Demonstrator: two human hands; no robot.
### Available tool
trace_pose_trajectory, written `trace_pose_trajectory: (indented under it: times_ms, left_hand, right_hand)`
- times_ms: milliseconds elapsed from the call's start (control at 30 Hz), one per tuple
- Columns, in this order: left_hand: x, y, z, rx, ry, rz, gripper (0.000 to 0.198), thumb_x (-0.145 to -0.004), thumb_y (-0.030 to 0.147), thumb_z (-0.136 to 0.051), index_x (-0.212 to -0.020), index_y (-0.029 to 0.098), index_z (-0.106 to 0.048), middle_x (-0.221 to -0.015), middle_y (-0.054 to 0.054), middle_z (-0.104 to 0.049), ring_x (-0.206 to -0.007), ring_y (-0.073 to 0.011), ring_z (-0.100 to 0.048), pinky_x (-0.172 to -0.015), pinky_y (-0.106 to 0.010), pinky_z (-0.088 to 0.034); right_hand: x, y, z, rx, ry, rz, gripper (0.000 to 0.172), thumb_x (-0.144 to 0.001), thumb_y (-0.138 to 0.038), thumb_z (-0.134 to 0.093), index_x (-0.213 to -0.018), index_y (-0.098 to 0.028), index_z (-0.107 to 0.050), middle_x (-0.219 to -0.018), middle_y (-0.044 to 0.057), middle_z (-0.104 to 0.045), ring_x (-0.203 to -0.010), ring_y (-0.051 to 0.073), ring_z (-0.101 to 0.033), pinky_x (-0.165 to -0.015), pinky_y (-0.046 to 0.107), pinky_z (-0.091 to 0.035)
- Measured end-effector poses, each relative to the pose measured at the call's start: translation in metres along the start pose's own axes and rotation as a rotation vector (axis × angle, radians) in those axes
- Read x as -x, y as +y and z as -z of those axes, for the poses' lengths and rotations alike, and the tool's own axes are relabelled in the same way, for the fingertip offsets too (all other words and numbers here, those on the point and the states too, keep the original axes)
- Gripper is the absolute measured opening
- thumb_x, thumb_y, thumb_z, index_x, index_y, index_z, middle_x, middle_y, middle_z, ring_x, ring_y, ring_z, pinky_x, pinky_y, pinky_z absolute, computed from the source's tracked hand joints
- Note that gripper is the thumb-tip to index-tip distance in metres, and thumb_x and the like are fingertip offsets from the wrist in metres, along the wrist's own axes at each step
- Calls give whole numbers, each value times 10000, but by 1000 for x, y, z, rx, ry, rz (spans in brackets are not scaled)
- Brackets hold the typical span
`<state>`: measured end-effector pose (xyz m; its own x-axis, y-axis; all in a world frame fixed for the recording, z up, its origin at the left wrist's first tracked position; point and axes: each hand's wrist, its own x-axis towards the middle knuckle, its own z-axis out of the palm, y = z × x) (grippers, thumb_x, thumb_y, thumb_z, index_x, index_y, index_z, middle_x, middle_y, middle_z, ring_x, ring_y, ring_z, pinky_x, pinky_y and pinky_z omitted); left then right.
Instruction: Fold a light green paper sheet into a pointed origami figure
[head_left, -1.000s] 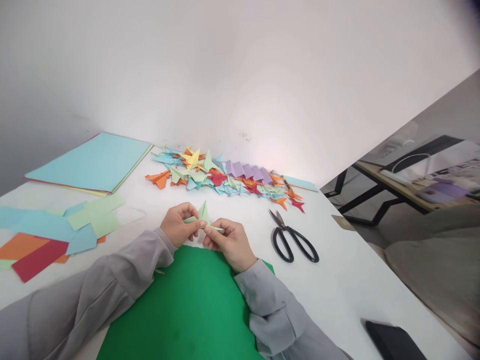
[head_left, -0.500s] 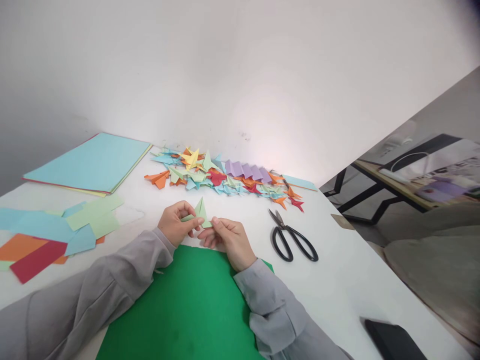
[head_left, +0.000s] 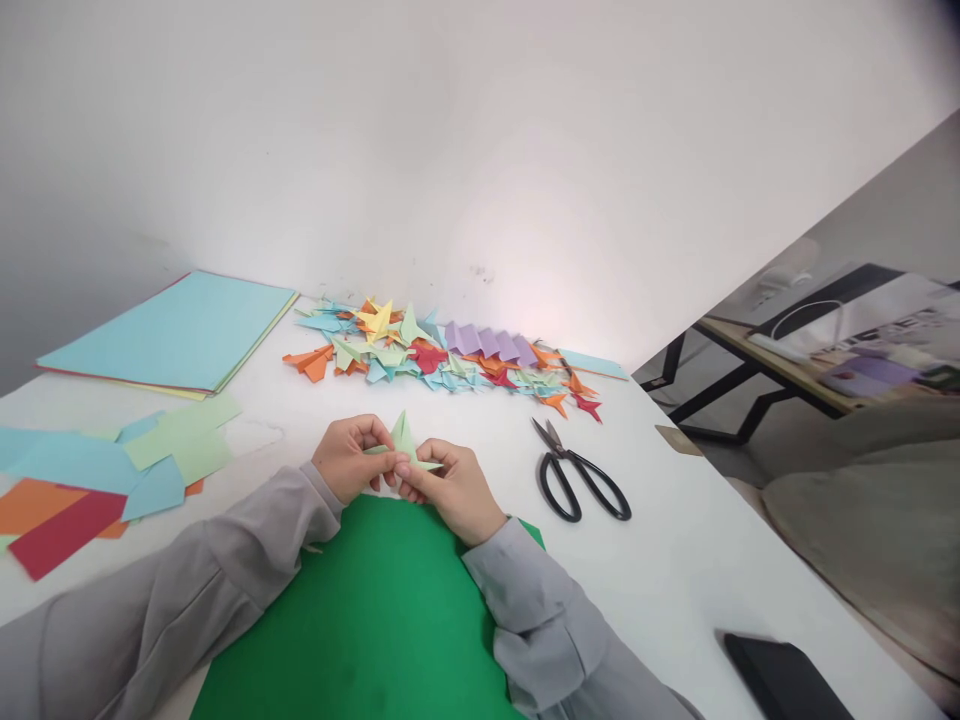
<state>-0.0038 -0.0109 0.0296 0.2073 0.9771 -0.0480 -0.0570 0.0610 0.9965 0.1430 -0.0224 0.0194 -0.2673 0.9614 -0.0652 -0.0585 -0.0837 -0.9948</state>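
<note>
White table [head_left: 660, 580] | pale-green folded paper [head_left: 403, 437]: peak upward, longer span sideways | left hand [head_left: 351, 460], right hand [head_left: 457, 488] pinching it

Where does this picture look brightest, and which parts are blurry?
In the head view, the wall is brightest above the purple pleated paper and dimmer toward the left; in that head view, the scissors and light green folded paper look fairly crisp, while the far table at right looks softer; the head view's top right corner is dark.

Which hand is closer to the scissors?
The right hand: the scissors lie on the table to its right. The left hand is farther away, left of both.
</note>
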Motion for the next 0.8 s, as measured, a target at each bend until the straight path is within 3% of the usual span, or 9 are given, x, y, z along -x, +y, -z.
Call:
trace_pose_trajectory:
  times_ms: [167,300,433,567,800]
  left_hand:
    - [-1,-3,1,43,0,-14,300,-542,273,-734,-585,145,-465,-421,38,-551,-369,-91,-514,-323,-179,-399]
    - [-2,-1,1,89,-3,-34,274,-608,342,-683,-672,141,-509,-497,25,-563,-473,-130,-581,-341,-197,-438]
    - [-2,-2,1,65,7,-71,294,-579,297,-711,-703,145,-492,-528,31,-571,-475,-129,-583,-349,-202,-448]
    - [-2,-6,0,29,0,-81,270,-603,286,-692,-701,144,-484,-537,30,-574,-448,-107,-556,-349,-198,-444]
    - [-1,-6,0,-39,-34,-48,257,-685,355,-615,-780,159,-478,-476,48,-548,-400,-108,-540,-340,-193,-424]
  right_hand:
    - [0,-2,-1,-26,-31,-16,347,-573,-413,-729,-586,-171,-480,-470,-26,-613,-413,81,-538,-427,186,-411]
    - [-1,0,1,-79,38,-21,326,-617,-389,-707,-569,-171,-470,-468,-25,-609,-387,66,-510,-414,177,-397]
    - [-2,0,2,-84,91,26,304,-646,-367,-688,-581,-168,-467,-480,-14,-607,-384,66,-500,-407,180,-403]
    - [-2,-1,1,-72,120,98,262,-652,-330,-681,-782,-188,-503,-575,-38,-598,-446,87,-530,-393,189,-424]
    - [1,-2,0,-43,106,136,484,-690,-305,-636,-1134,-255,-449,-625,-51,-598,-436,87,-519,-380,190,-416]
